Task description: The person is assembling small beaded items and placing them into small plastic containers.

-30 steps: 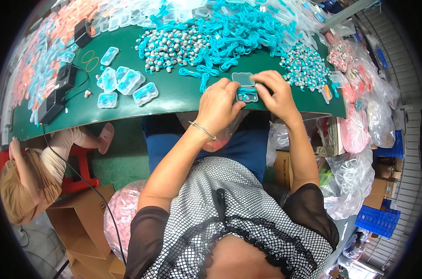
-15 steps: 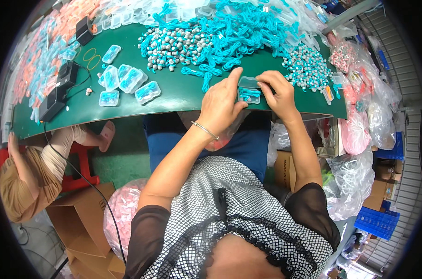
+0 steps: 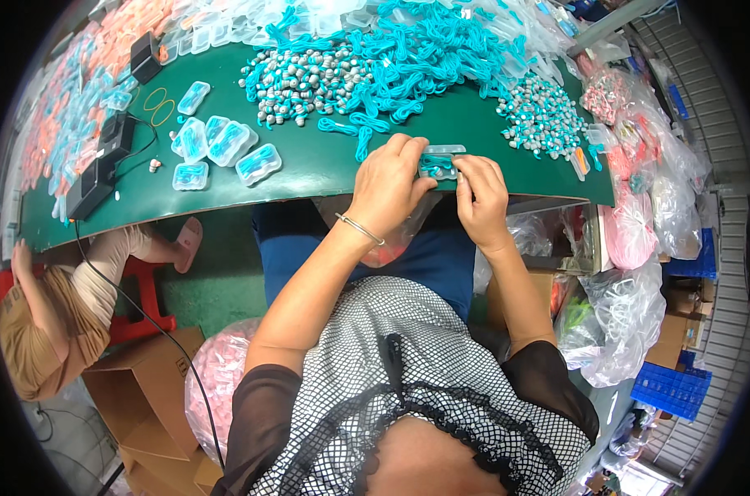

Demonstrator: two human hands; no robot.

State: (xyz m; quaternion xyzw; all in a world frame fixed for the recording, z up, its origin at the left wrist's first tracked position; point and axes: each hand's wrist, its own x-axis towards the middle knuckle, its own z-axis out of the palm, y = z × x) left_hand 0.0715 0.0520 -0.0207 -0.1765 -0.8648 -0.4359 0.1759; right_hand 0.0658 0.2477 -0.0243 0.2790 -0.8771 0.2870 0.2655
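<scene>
Near the table's front edge, my left hand grips the left side of a small clear plastic box, with its thumb at the near corner. My right hand has its fingertips pinched at the box's right end. The box's hinged lid stands up at the far side, and a bundle of teal cord lies inside. Just beyond my left fingers are several loose teal cord bundles. Filled boxes of the same kind sit to the left.
A heap of teal cords lies at the back, between piles of grey-and-teal beads and smaller beads. Black devices with a cable stand at left. Another person's arm is at the far left. Plastic bags crowd the right.
The lid tilts differently and now looks narrower. My right hand has shifted a little left and nearer, its fingers now over the box's right end. My left fingers have bent down around the box.
</scene>
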